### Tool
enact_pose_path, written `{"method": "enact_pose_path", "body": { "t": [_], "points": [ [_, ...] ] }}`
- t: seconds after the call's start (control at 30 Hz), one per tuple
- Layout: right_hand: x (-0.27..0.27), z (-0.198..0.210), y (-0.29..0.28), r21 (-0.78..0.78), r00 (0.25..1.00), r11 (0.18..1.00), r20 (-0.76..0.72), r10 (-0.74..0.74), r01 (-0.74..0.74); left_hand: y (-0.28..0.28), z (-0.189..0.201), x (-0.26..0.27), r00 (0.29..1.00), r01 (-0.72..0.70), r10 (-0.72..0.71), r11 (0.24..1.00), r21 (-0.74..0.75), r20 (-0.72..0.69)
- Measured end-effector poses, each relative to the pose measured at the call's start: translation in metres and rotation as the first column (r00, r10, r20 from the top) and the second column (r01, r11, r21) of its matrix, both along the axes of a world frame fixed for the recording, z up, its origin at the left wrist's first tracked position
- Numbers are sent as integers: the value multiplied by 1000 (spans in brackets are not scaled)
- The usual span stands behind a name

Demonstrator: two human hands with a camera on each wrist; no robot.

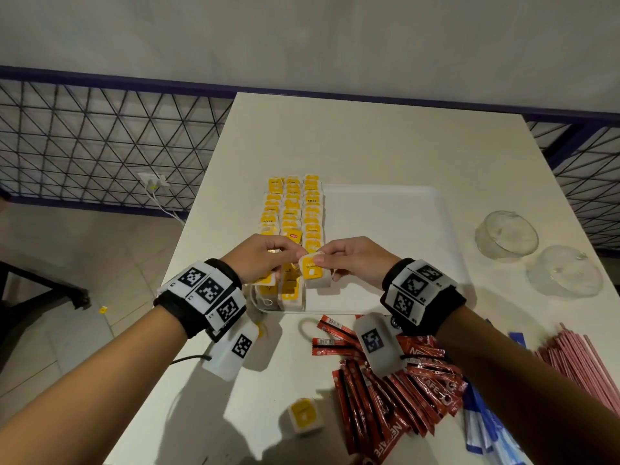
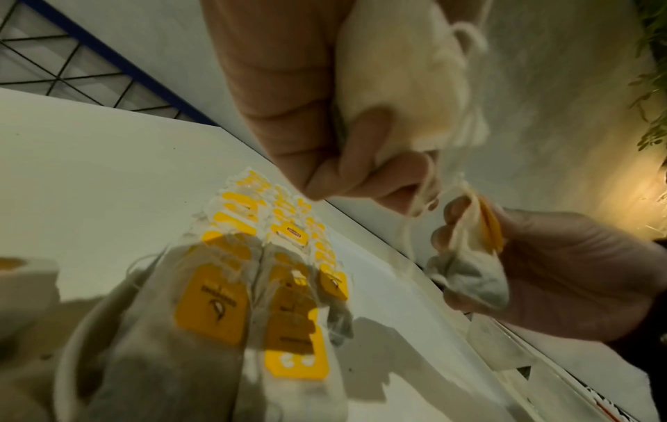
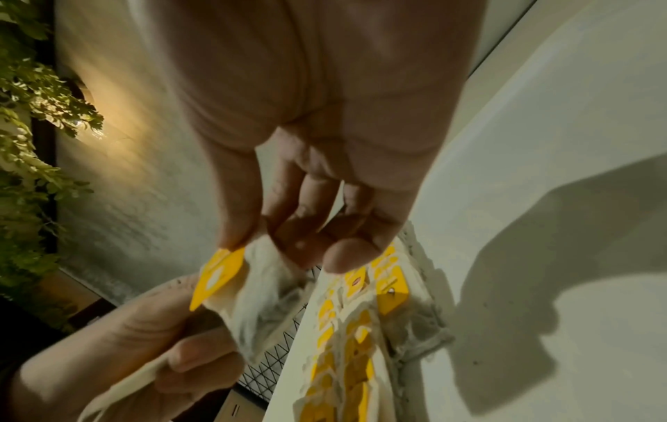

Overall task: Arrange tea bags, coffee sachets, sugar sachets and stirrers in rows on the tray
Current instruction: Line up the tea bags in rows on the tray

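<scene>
Three rows of yellow-tagged tea bags (image 1: pixel 292 203) fill the left side of the white tray (image 1: pixel 385 246). Both hands hover over the near end of those rows. My right hand (image 1: pixel 322 260) pinches one tea bag (image 1: pixel 311 271) by its top edge, and the yellow tag (image 3: pixel 216 274) shows in the right wrist view. My left hand (image 1: pixel 285 255) is curled round another white tea bag (image 2: pixel 404 85) in its palm, and its fingertips pinch the strings (image 2: pixel 422 197) running between the two bags. Red coffee sachets (image 1: pixel 385 397), pink stirrers (image 1: pixel 583 364) and blue-white sugar sachets (image 1: pixel 483 431) lie on the table in front of the tray.
A loose tea bag (image 1: pixel 303 416) lies on the table near its front left edge. Two upturned glass bowls (image 1: pixel 508 236) (image 1: pixel 565 271) stand right of the tray. The tray's right two thirds are bare. The table's left edge drops to the floor.
</scene>
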State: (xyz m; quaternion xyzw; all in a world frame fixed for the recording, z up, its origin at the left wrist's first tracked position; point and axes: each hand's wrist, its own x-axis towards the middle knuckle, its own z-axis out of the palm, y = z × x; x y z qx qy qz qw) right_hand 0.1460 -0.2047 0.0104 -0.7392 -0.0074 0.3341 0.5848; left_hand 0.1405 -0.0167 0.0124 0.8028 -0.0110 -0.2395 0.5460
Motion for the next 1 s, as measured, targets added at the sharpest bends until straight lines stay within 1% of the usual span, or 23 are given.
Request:
{"method": "enact_pose_path", "body": {
  "t": [0.1,0.2,0.33,0.4,0.5,0.6,0.7,0.83,0.9,1.0],
  "points": [
    [1,0,4,66,997,996,-50,-57,61,-2,-10,-5,1000,1,-1,1000,-24,-11],
    [2,-4,6,102,987,984,-72,-141,148,-7,-24,-8,1000,2,-2,1000,30,2],
    [2,-15,4,47,975,976,-72,-210,213,-15,-35,-11,999,31,-34,993,110,30],
    [2,-20,2,14,969,972,-81,-233,235,-19,-37,-10,995,91,-99,975,203,30],
    [3,-25,1,-6,966,971,-98,-240,240,-22,-36,-8,970,224,-244,889,400,-3],
    [5,-33,3,-58,969,975,-111,-222,217,-20,-37,-4,946,284,-323,799,530,-21],
    [9,-41,6,-144,975,973,-103,-195,179,-19,-36,-2,935,272,-354,728,629,4],
    [14,-45,11,-259,981,947,1,-194,188,-23,-30,5,944,197,-327,666,719,43],
    [17,-44,12,-280,981,940,37,-191,194,-28,-28,7,942,203,-336,635,746,29],
    [20,-43,15,-294,984,939,51,-169,177,-38,-28,10,920,238,-392,559,794,0]
  ]
}}
